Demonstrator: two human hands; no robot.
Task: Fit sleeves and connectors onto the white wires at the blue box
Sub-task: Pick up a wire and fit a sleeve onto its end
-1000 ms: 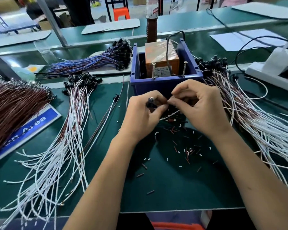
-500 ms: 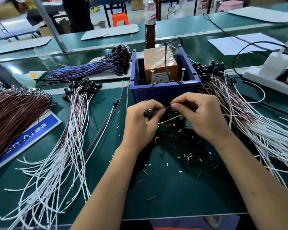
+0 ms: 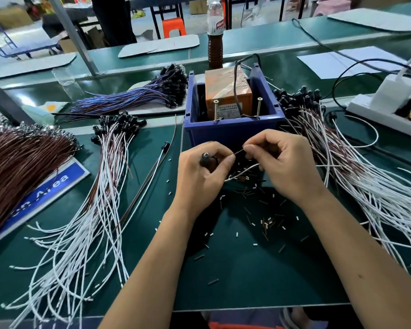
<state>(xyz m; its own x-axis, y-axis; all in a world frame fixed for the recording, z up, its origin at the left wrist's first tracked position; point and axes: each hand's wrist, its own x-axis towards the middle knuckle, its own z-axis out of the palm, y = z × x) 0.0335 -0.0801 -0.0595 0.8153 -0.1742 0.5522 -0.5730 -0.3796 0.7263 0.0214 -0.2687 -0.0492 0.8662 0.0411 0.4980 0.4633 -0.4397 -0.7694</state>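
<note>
1. We judge the job to be in mid-run: a fan of white wires with black connectors at their far ends lies at the lower left of the frame, and another heap spreads along the right edge. We cannot tell which heap is finished.
2. The left hand is curled round a black connector and pinches a thin reddish-brown lead; the right hand pinches the other end of that lead, with a white wire running beneath both.
3. Both hands work just in front of the blue box, at frame centre.
4. Short sleeves, white and dark, lie scattered on the green worktop below the hands, so plenty seem left to fit.
5. The wires look thin, smooth and springy; the sleeves are tiny stiff tubes; the box is hard moulded plastic; the worktop is a matte mat.
</note>
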